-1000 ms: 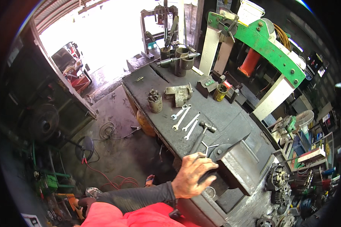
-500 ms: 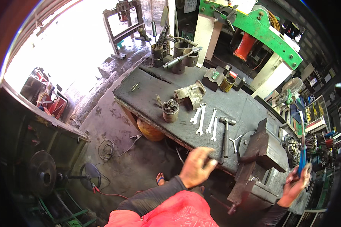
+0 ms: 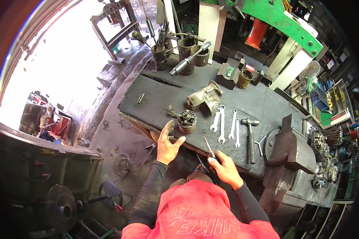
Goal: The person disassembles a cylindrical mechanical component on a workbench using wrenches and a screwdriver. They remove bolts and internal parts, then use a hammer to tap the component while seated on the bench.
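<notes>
My left hand [image 3: 168, 146] is open, its fingers and thumb spread, at the near edge of the dark workbench [image 3: 163, 87]. Just beyond it stands a short cylindrical metal motor part [image 3: 187, 120] with round pieces on top; I see no clear contact. My right hand [image 3: 226, 169] is closed round the handle of a slim screwdriver [image 3: 208, 145], whose metal shaft points up and left toward the bench edge. Behind the motor part lies a greasy cast metal housing [image 3: 205, 95]. To its right are several spanners [image 3: 222, 125] and a ball-peen hammer [image 3: 250, 139].
A heavy bench vise [image 3: 295, 153] fills the right end. Metal pots of tools [image 3: 159, 59] stand at the back left, with a long shafted tool [image 3: 190, 59] across them. A green press frame [image 3: 283, 22] rises behind. A cable [image 3: 121, 164] lies on the floor at left.
My right hand has come from the far right, beyond the vise, to the bench's front edge with the screwdriver. My left hand has moved left and forward, beside the motor part.
</notes>
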{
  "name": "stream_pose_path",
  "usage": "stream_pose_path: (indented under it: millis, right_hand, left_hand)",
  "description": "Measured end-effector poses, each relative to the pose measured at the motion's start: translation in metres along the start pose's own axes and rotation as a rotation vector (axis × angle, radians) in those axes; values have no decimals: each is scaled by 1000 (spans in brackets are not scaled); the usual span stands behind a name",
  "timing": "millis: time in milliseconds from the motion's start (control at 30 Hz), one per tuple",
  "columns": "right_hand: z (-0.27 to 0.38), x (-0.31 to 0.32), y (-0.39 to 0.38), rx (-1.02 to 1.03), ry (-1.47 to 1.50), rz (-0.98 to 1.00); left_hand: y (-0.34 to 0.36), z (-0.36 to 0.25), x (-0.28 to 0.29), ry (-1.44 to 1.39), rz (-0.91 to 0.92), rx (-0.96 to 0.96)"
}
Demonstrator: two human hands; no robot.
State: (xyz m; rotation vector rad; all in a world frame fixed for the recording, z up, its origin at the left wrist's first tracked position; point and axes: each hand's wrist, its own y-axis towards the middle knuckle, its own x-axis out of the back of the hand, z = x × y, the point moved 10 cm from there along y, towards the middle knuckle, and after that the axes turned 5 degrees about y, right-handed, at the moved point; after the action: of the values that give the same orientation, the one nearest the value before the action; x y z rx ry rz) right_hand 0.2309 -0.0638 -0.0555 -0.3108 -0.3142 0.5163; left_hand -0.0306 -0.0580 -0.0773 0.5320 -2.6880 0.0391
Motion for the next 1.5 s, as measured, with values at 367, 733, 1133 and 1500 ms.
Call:
stream_pose_path:
  millis: [367,733,1133,1500]
  right_hand:
    - [18,-10,78,221,-471,-182]
    - [40,-23,81,247,-475,-420]
    - [53,-22,81,97,-545,-368]
    - [46,-15,85,88,-536,-339]
  left_hand:
    - [66,-2,-28,71,282,-144]
    - [96,8,-35,-22,452,-209]
    - [101,9,-36,-48,499,-230]
    - [97,10,-37,-43,467,-205]
